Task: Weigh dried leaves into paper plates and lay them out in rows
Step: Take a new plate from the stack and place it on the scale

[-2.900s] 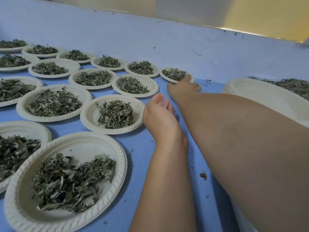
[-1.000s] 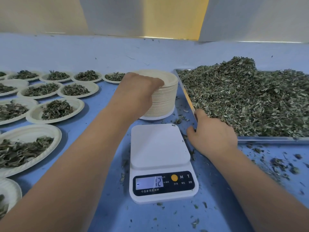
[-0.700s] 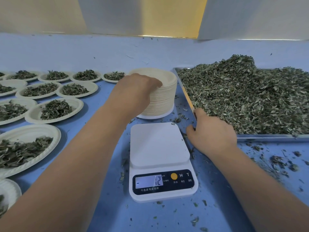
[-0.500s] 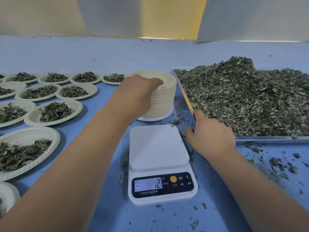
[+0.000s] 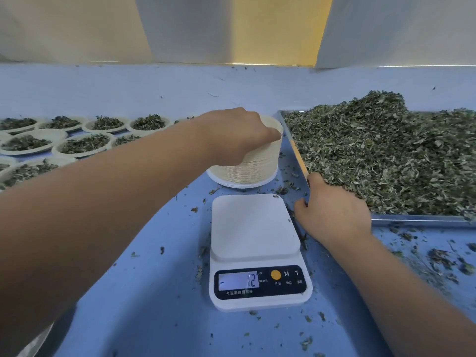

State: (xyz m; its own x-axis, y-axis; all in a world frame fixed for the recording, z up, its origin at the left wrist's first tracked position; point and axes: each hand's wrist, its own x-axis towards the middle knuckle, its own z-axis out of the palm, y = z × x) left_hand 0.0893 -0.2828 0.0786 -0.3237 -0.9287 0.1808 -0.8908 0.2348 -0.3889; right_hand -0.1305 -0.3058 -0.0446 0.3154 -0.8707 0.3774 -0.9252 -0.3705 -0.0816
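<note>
While at plate stack [image 5: 253,164] rim, left hand [image 5: 235,134]

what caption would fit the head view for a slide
Left hand grips the plate stack behind the bare scale; right hand rests on the corner of the leaf tray.
</note>
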